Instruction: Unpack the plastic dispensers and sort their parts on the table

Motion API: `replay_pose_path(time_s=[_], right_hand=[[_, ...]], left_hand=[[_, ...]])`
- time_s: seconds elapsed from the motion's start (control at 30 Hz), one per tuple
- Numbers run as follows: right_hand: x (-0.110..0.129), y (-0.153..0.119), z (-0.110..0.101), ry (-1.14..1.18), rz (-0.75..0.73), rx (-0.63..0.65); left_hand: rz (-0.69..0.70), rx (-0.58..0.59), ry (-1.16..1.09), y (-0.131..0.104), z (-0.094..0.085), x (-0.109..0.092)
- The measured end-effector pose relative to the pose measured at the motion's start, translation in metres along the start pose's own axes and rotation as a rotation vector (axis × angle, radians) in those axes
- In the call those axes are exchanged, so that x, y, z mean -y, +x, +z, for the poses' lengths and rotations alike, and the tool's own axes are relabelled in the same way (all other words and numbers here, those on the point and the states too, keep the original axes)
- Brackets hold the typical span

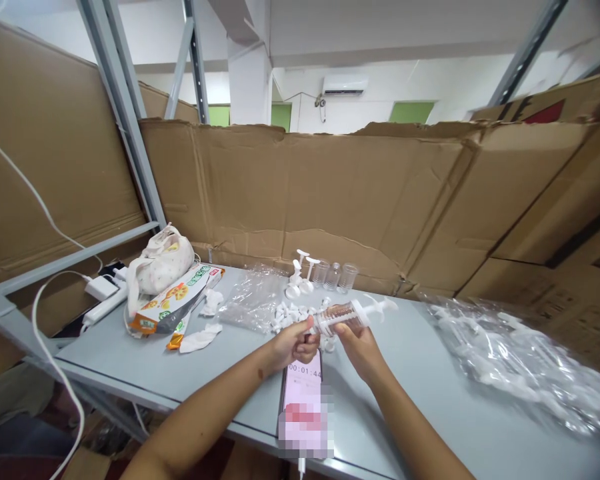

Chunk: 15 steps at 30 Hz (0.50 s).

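Phone: the phone [303, 388] lies on the grey table [420, 387]; I take it as the landmark, and its screen shows 00:01:44.
Clear tube: the clear tube [337, 315] is held in the air, just beyond the phone's far end and a little to its right.
Long axis: it runs crosswise to the phone, nearly level; the white handle [381, 307] at its end points right, away from the phone.
Left hand: the left hand [296, 345], nearer to the phone, has its fingers curled closed around the tube's left end.
Right hand: the right hand [361, 347] holds the other end, beside the handle, thumb along the near side; its fingers behind are hidden, so I cannot tell their spread.
Small white parts: the small white parts [286, 316] lie beyond the phone, in a heap.
Spare cylinders: the spare cylinders [334, 275] stand farther beyond the phone, to its right.
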State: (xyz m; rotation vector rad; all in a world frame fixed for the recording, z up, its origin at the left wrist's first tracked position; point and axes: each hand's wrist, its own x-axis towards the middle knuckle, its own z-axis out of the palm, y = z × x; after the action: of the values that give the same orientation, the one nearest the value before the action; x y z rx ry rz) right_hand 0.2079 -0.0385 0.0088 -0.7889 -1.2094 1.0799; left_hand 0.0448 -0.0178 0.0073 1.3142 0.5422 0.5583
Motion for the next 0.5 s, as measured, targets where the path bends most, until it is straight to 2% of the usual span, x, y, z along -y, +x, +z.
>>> replay_pose_path(time_s=[0.07, 0.13, 0.17, 0.23, 0.3, 0.4, 0.43, 0.5], right_hand=[[0.000, 0.000, 0.000, -0.007, -0.006, 0.007], [0.001, 0.000, 0.001, -0.003, 0.003, 0.009], [0.001, 0.000, 0.001, 0.004, 0.012, 0.001], [0.000, -0.001, 0.003, 0.019, 0.037, -0.020], [-0.003, 0.000, 0.003, 0.033, 0.068, -0.027], [-0.007, 0.001, 0.001, 0.032, 0.107, -0.016], [-0.008, 0.001, 0.000, 0.023, 0.110, -0.007], [-0.007, 0.002, -0.002, 0.001, 0.094, 0.021]], left_hand=[[0.138, -0.209, 0.199, -0.003, 0.002, -0.003], [0.304, -0.430, 0.528, -0.008, 0.004, -0.007], [0.362, -0.498, 0.696, -0.010, 0.006, -0.009], [0.407, -0.549, 0.937, -0.015, 0.008, -0.011], [0.388, -0.540, 0.987, -0.016, 0.010, -0.012], [0.291, -0.441, 0.730, -0.014, 0.009, -0.009], [0.232, -0.363, 0.577, -0.012, 0.008, -0.008], [0.064, -0.136, 0.241, -0.008, 0.004, -0.006]])
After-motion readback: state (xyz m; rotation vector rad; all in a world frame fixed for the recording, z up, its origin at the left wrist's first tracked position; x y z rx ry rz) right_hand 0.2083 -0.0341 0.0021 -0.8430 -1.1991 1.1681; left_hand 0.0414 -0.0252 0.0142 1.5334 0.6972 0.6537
